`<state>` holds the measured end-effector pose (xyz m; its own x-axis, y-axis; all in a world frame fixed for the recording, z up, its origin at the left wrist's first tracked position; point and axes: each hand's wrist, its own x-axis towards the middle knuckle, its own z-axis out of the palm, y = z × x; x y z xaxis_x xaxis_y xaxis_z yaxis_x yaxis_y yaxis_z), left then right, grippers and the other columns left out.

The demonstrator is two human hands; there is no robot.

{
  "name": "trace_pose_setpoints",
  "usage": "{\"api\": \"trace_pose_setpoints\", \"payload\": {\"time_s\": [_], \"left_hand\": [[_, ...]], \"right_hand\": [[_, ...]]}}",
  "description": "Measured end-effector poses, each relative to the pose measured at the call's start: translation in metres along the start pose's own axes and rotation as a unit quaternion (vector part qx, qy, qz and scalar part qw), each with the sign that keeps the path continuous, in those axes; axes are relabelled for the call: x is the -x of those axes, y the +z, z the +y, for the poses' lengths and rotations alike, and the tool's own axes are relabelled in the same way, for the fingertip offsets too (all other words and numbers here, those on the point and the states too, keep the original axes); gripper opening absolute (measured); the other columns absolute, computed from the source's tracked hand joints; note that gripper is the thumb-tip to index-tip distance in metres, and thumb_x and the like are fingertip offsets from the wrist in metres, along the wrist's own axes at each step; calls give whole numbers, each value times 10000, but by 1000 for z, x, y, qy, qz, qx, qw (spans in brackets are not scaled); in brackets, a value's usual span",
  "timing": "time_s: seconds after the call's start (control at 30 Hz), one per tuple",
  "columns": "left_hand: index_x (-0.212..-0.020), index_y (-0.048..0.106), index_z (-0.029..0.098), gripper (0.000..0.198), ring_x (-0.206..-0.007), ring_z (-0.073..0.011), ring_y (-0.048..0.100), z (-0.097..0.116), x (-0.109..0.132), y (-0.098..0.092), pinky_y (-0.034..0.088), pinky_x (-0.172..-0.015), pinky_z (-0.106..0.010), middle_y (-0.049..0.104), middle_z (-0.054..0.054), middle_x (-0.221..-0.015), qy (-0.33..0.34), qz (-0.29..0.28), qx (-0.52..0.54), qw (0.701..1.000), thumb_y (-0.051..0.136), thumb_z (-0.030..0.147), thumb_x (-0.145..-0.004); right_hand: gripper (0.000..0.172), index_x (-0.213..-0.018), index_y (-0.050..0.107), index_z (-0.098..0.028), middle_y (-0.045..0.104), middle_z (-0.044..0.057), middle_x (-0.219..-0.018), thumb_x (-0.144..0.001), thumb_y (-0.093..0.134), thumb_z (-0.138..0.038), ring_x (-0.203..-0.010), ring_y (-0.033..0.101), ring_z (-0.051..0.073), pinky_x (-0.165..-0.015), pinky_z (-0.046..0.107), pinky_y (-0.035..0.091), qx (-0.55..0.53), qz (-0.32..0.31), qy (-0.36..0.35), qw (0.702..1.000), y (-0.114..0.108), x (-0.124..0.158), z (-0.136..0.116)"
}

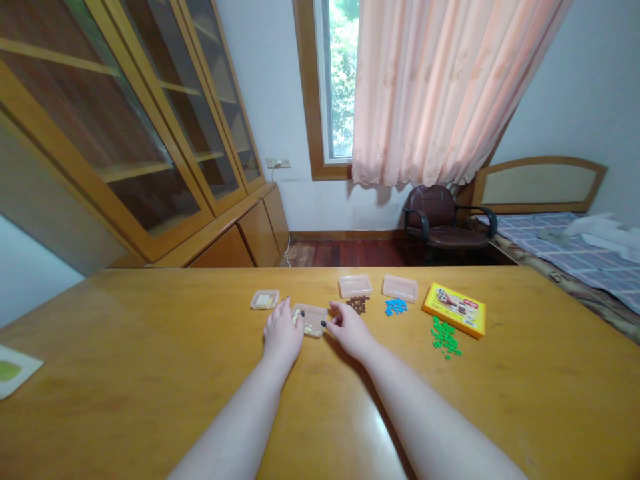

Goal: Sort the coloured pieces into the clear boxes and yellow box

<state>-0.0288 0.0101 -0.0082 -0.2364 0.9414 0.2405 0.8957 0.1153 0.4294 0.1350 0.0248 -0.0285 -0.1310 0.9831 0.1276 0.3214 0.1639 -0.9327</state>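
Note:
My left hand (281, 333) rests on the wooden table (150, 373), fingers loosely curled against the left side of a small clear plastic tray (314, 313) that holds pale yellow pieces. My right hand (350, 330) is at the tray's right side, thumb and fingers pinched together near its edge; what they hold, if anything, is too small to make out. Just right of that hand lies a small pile of brown pieces (358, 305).
Further clear trays (265, 299) (355, 285) (400, 288) stand behind the hands. Blue pieces (395, 307), green pieces (444, 337) and a yellow box (455, 309) lie to the right. A paper (13, 371) is at the left edge. A cabinet, chair and bed stand beyond the table.

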Motion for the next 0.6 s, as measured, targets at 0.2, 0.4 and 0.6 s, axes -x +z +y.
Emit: {"api": "trace_pose_setpoints", "payload": {"time_s": [0.2, 0.4, 0.6], "left_hand": [[-1235, 435, 97, 527, -1257, -295, 286, 18, 22, 7, 167, -1038, -461, 404, -179, -1317, 140, -47, -62, 987, 443, 348, -772], [-1322, 303, 75, 624, -1307, -276, 178, 3, 1, 21, 108, -1057, -461, 269, -161, -1399, 107, -39, -90, 989, 384, 407, -800], [-1272, 404, 115, 538, -1278, -280, 253, 4, 4, 2, 114, -1061, -465, 371, -146, -1349, 104, 5, -97, 990, 397, 369, -797]], "right_hand": [[252, -944, 592, -185, 600, 61, -862, -737, 510, -302, -695, 514, 164, -717, 337, 420, 10, 108, -31, 994, -13, -6, -2], [397, -1143, 521, -172, 501, 110, -1224, -765, 439, -260, -1140, 406, 245, -977, 398, 243, 214, 145, -2, 966, -29, -9, -5], [645, -1349, 266, -160, 180, 94, -1441, -788, 421, -437, -1318, 72, 289, -1009, 517, -40, 373, 101, 59, 920, -31, -12, 4]]}}
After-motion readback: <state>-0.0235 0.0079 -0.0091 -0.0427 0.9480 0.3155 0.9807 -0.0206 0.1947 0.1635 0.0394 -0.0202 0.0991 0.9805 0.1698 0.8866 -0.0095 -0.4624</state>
